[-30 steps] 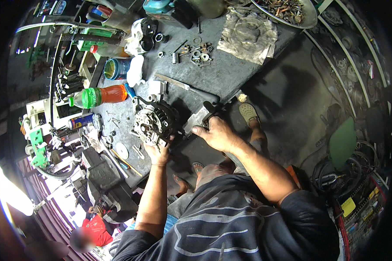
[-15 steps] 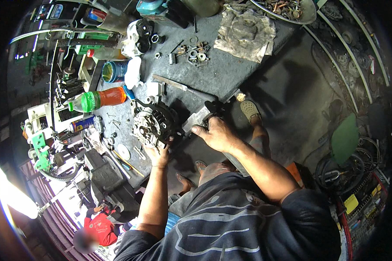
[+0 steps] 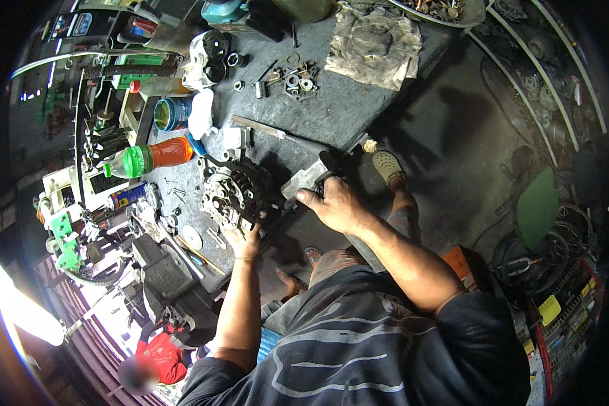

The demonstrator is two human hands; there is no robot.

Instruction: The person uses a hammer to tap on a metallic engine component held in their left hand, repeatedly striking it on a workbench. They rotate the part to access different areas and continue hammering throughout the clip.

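Note:
A round metal alternator housing (image 3: pixel 231 195), dark inside with pale lugs, rests near the front edge of the workbench (image 3: pixel 287 88). My left hand (image 3: pixel 242 238) grips its near rim, the fingers partly hidden beneath it. To the right, my right hand (image 3: pixel 338 204) is closed around a flat grey metal piece (image 3: pixel 304 178) with a dark end, thumb along its near side. This piece stands apart from the housing. Beyond it lies a flat file (image 3: pixel 267 128) with a dark handle. A small pale block (image 3: pixel 237 138) sits just behind the housing.
An orange-filled bottle (image 3: pixel 169 153), a blue can (image 3: pixel 172 114) and another metal casting (image 3: pixel 208 57) stand at left. Washers and small parts (image 3: pixel 298 81), and a stained cloth (image 3: pixel 374 47), lie farther back. Another person's sandalled foot (image 3: pixel 388 166) is beside the bench; a person in red (image 3: pixel 162 358) is lower left.
The bench and its items sit slightly farther left and up in the picture. Both hands keep their holds, and the grey metal piece has turned slightly.

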